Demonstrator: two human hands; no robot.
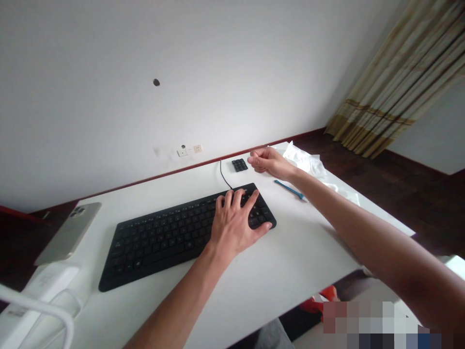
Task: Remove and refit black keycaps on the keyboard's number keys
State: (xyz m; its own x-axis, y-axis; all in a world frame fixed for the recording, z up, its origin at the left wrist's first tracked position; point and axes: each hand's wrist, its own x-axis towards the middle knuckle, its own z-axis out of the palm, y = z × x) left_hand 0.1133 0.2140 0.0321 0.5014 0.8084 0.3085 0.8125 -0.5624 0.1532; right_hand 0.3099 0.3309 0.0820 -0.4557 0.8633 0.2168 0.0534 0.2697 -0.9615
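Observation:
A black wired keyboard (163, 237) lies at a slant on the white table. My left hand (236, 218) rests over its right end, fingers spread on the keys and thumb on the front edge. Some keys at that end look missing, though the hand covers part of it. Behind the keyboard, several black keycaps (240, 165) sit together in a small block. Just right of them is my right hand (267, 161), closed with the fingers curled; anything in it is hidden. A thin blue pry tool (289, 189) lies below the right hand.
Crumpled white wrapping (305, 160) lies at the table's right edge. A phone (70, 232) lies face down at the left, near a white power strip (47, 286) and its cable. The keyboard cord (222, 174) runs over the back edge towards the wall.

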